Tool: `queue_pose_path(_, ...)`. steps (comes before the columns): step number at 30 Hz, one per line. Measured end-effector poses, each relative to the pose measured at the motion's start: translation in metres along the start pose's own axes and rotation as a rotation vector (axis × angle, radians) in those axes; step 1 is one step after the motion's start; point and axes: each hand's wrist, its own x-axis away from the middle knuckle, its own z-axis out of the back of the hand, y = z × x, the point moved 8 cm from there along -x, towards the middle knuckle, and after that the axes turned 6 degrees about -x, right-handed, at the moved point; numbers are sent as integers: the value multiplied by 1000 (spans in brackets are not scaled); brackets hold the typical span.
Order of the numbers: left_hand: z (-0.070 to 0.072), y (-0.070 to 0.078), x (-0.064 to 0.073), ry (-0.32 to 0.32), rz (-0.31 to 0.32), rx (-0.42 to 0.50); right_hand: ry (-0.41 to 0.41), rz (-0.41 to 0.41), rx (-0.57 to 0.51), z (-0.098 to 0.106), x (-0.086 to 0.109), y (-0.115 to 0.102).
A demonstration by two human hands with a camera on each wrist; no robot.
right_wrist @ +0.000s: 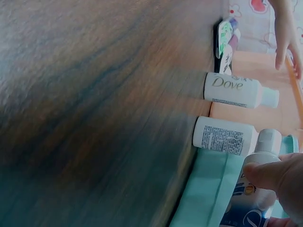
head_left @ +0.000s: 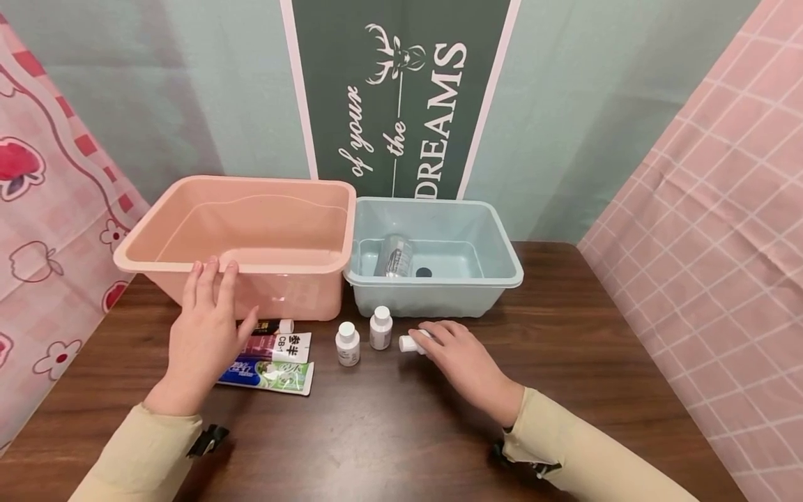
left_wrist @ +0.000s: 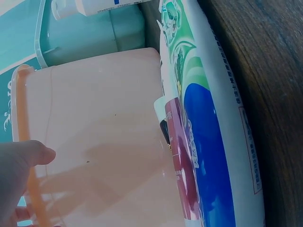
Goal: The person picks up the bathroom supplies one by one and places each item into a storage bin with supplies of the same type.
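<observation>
My right hand (head_left: 467,362) grips a small white bottle (right_wrist: 258,184) with a blue label, tipped so its white cap points left in the head view. Two more small white bottles stand upright on the table: a Dove bottle (right_wrist: 232,90) and, closer to my right hand, a bottle with dense print (right_wrist: 222,135). My left hand (head_left: 203,335) has its fingers extended at the front rim of the pink bin (head_left: 301,289). Below that hand lie toothpaste tubes: a green and blue one (head_left: 276,376), a red and white one (head_left: 285,346) and a dark one (head_left: 270,326), partly hidden by the hand.
Beside the pink bin stands a light blue bin (head_left: 439,296), with a clear printed container (head_left: 396,256) lying inside. Both bins are at the back of the brown wooden table (head_left: 376,446). Patterned cloths (head_left: 709,209) hang around the sides and back.
</observation>
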Motion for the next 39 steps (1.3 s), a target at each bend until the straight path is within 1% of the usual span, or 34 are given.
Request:
queue_pose_path(6,0,0,-1,-2,9,-2,-47,1,26,3,0,3)
queue_pose_path(12,1,-2,0,-16,26,0,-24,40,21,8,-1,1)
queue_pose_path(15,1,-3,0,-22,28,0,-26,50,33,9,-1,1)
queue_pose_path(20,0,-1,0,-30,18,3,-25,54,42,12,-1,2)
queue_pose_path(24,2,-1,1,-21,13,4,-14,64,43,17,-2,2)
queue_pose_path(33,3,0,-1,-10,13,14,1,37,62,30,-1,8)
queue_pose_path(39,3,1,0,-6,9,11,15,10,77,35,0,10)
